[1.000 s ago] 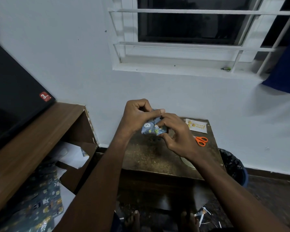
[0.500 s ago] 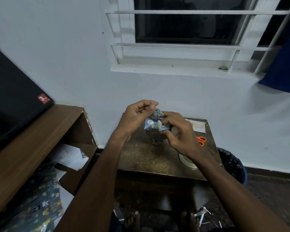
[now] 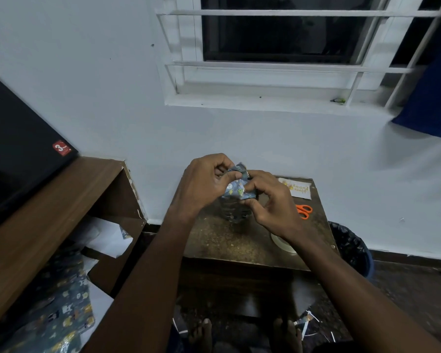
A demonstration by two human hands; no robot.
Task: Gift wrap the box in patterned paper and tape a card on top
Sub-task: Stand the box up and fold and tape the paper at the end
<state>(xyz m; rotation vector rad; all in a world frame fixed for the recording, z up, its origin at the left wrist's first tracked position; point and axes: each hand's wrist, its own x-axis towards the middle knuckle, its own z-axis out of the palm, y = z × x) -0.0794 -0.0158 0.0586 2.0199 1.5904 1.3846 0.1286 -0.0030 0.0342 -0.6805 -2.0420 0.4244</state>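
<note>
1. Both hands have shifted since the earlier frames: the box (image 3: 236,193) went from being held low near the counter (image 3: 229,240) to standing more upright, with a paper flap now sticking up at its top.
2. Left hand (image 3: 204,184) grip: fingers curled, thumb and fingertips pinching the top paper flap of the box.
3. Right hand (image 3: 273,202) grip: fingers curled round the right side of the box, thumb pressing the folded paper.
4. Box location: held between both hands over the far middle of the counter; cannot tell if its bottom touches the surface.
5. Counts: one box, one card (image 3: 297,188), one pair of orange scissors (image 3: 303,211), one tape roll (image 3: 281,243), one bin (image 3: 351,248), two hands.
6. Card lies flat at the far right corner of the counter, well apart from the box; scissors lie just in front of it.
7. Hidden or cut off: tape roll mostly covered by the right wrist; scissors blades hidden behind the right hand; most of the box covered by fingers; card print too small to read.
8. Box look: small, wrapped in blue-grey paper with little yellow and white cartoon figures, top end creased and not yet flat, lower part in shadow.
9. Spare patterned paper (image 3: 59,309) lies lower left under the wooden desk (image 3: 49,200); white scraps (image 3: 105,236) on its shelf.
10. Bare feet (image 3: 204,335) and paper trimmings on the floor below.
</note>
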